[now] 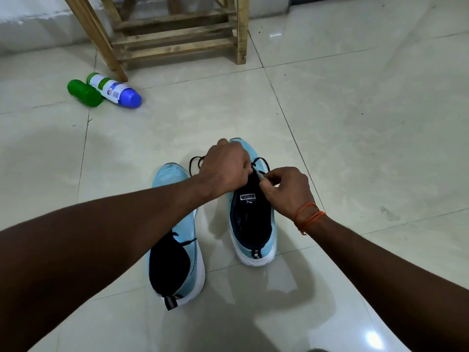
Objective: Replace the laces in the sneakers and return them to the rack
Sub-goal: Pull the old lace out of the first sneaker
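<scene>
Lace [265, 160] of the right-side sneaker [253, 219] is pinched by curled fingers of left hand [224, 170] and right hand [289, 191].

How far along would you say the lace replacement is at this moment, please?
Nothing looks finished yet. In hand: the left hand and right hand pinch the black lace at the eyelets of the farther sneaker. Left: the nearer sneaker, its lacing hidden by the forearm, and putting both on the wooden rack.

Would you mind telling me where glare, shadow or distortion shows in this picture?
Head view: glare spots on the glossy floor, bottom right; soft arm shadows beside the right sneaker; wide-angle distortion bends tile lines and tilts the rack.
</scene>
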